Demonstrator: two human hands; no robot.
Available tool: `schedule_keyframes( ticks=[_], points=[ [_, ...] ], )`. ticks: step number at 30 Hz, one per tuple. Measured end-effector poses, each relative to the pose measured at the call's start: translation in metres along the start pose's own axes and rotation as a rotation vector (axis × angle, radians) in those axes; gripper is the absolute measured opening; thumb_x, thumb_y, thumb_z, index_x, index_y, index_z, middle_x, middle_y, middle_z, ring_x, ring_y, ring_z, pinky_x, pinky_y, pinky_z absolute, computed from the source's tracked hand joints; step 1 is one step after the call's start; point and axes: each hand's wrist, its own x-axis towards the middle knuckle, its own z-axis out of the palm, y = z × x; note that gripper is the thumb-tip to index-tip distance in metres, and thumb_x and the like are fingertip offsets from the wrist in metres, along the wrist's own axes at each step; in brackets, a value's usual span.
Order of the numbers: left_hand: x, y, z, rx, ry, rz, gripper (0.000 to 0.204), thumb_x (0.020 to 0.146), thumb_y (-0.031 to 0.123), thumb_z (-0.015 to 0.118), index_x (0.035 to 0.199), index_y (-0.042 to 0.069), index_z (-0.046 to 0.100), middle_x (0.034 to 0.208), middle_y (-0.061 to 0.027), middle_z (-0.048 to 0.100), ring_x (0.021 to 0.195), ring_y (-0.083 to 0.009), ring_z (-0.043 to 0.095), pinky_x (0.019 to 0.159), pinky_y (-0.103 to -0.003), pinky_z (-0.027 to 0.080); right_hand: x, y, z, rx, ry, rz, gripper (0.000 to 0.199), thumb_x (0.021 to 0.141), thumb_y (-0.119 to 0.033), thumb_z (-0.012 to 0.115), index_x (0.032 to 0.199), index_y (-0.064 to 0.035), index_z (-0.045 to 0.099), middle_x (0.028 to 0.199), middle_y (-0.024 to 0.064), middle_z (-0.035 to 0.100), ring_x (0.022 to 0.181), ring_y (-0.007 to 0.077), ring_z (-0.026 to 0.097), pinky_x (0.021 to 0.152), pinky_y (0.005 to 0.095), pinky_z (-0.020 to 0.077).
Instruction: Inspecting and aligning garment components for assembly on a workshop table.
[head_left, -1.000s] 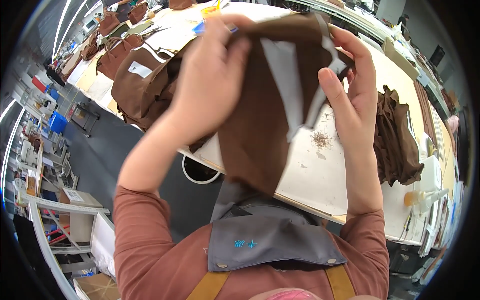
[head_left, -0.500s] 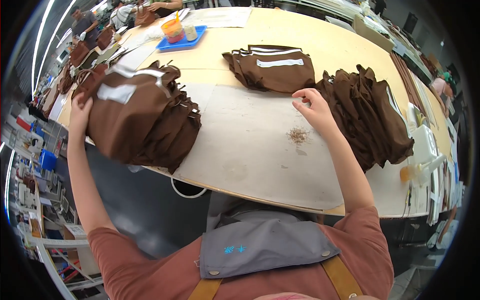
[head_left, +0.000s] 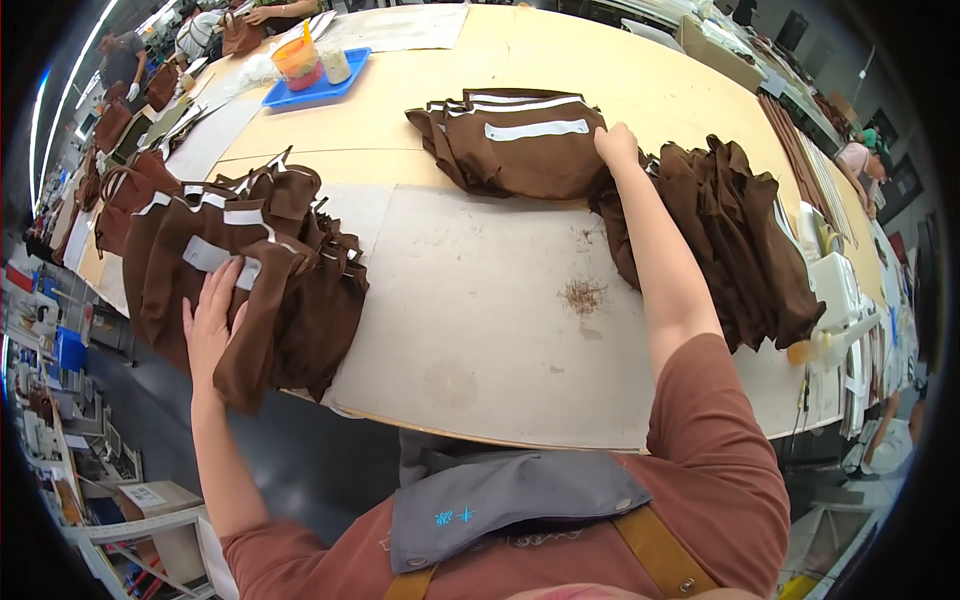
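Under both hands [head_left: 213, 320], brown fabric stacks [head_left: 250, 270]

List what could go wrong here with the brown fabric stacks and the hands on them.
The left pile of brown pieces hangs over the table edge under the left hand; a push might tip pieces to the floor. The right hand rests where the folded stack meets the heap; pulling one could drag both. The thread scraps may cling to fabric.
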Motion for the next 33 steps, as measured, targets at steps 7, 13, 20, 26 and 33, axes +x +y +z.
schedule_keyframes(
  ticks=[7,13,20,26,33],
  points=[
    [-0.022,-0.008,-0.032,-0.981,0.553,-0.117,0.048,0.103,0.032,0.041,0.134,-0.005,0.046,0.132,-0.0162,0.054,0.122,-0.0248,0.053,0.106,-0.035,0.038,0.012,0.027,0.021,0.150,-0.134,0.262,0.045,0.085,-0.038,0.060,0.101,0.0034,0.069,0.109,0.0273,0.065,0.104,0.0401,0.064,0.093,0.0446,0.0490],
    [-0.092,0.032,-0.042,-0.416,1.055,0.518,0.020,0.095,0.013,0.048,0.109,0.001,0.055,0.102,-0.0121,0.060,0.088,-0.0204,0.062,0.073,-0.034,0.046,0.012,0.021,0.016,0.061,-0.048,0.221,0.044,0.087,-0.039,0.058,0.103,0.0000,0.069,0.107,0.0261,0.066,0.104,0.0394,0.064,0.093,0.0446,0.0486],
    [-0.130,0.132,0.017,-0.379,0.458,0.696,0.024,0.072,0.002,0.065,0.093,0.013,0.070,0.088,0.0012,0.067,0.079,-0.0166,0.064,0.067,-0.029,0.047,-0.030,-0.033,-0.030,-0.001,-0.033,0.052,0.034,0.093,-0.040,0.051,0.104,-0.0110,0.065,0.105,0.0163,0.068,0.101,0.0375,0.063,0.085,0.0497,0.0496],
    [-0.129,0.138,0.014,-0.279,0.544,0.675,0.029,0.069,0.000,0.065,0.096,0.011,0.070,0.088,0.0001,0.066,0.079,-0.0186,0.062,0.068,-0.031,0.047,-0.092,-0.100,-0.135,0.196,0.249,-0.436,0.031,0.095,-0.037,0.054,0.091,-0.0088,0.067,0.079,0.0193,0.066,0.078,0.0408,0.063,0.066,0.0474,0.0499],
    [-0.108,0.138,0.000,-0.479,0.512,0.492,0.029,0.071,-0.006,0.066,0.099,0.005,0.068,0.088,-0.0061,0.065,0.081,-0.0247,0.061,0.072,-0.033,0.049,-0.176,-0.087,-0.180,0.291,-0.101,-0.423,0.030,0.093,-0.033,0.060,0.105,-0.0073,0.068,0.079,0.0185,0.066,0.076,0.0361,0.066,0.066,0.0407,0.0516]
  ],
)
